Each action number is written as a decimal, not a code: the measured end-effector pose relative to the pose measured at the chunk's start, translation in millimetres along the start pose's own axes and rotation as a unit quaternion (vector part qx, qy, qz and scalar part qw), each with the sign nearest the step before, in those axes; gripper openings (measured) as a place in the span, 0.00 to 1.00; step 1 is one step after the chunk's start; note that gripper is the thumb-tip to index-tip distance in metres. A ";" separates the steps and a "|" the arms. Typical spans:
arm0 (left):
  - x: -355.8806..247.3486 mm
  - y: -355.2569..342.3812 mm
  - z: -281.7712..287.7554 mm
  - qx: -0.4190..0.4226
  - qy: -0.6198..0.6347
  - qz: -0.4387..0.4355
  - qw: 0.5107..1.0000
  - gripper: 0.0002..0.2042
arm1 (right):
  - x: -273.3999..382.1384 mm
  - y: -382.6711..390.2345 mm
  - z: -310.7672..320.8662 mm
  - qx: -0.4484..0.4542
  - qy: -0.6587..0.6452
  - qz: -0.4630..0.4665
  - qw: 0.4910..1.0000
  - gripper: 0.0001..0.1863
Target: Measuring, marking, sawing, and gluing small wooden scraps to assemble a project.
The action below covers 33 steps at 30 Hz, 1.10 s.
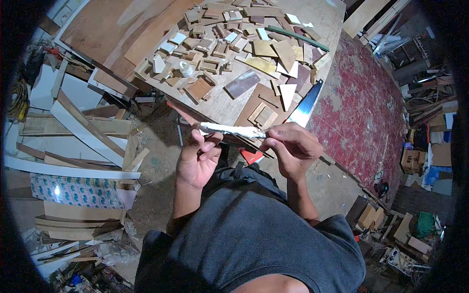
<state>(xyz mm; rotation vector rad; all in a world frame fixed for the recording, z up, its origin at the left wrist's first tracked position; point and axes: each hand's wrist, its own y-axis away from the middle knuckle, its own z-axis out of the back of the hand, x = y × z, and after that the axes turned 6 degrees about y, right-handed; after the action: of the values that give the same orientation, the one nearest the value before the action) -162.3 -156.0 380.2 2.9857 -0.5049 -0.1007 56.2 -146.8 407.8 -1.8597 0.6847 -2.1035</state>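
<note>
White stick [232, 130] runs crosswise, left to right; we pinch one end in our left hand [199, 155], the other in our right hand [294, 146].

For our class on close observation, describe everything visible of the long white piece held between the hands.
The long white piece is slim and nearly straight, its surface uneven and crumpled; its material is unclear. It runs crosswise, its right end slightly lower in the picture. The left hand holds its left end; the right hand pinches the other.
</note>
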 end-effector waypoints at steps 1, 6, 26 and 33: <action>0.5 -0.2 -0.2 0.006 0.011 0.004 1.000 0.08 | -1.3 -0.6 1.1 0.013 -0.005 0.000 1.000 0.08; 2.3 -2.6 -6.7 0.006 0.011 -0.007 1.000 0.15 | -14.1 -0.6 9.2 0.036 -0.031 0.004 0.999 0.08; 2.5 -16.8 -12.3 -0.052 0.001 0.034 0.998 0.06 | -40.8 -24.6 8.5 0.053 -0.105 -0.009 0.993 0.06; -6.2 -25.6 6.9 -0.036 0.054 0.041 0.997 0.09 | -55.4 -47.2 17.2 0.107 -0.120 0.005 0.987 0.05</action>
<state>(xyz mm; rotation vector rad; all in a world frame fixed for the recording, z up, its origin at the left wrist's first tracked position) -160.5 -130.6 370.5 2.8775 -0.5958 0.0491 87.1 -82.7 384.8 -1.9386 0.3945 -1.8221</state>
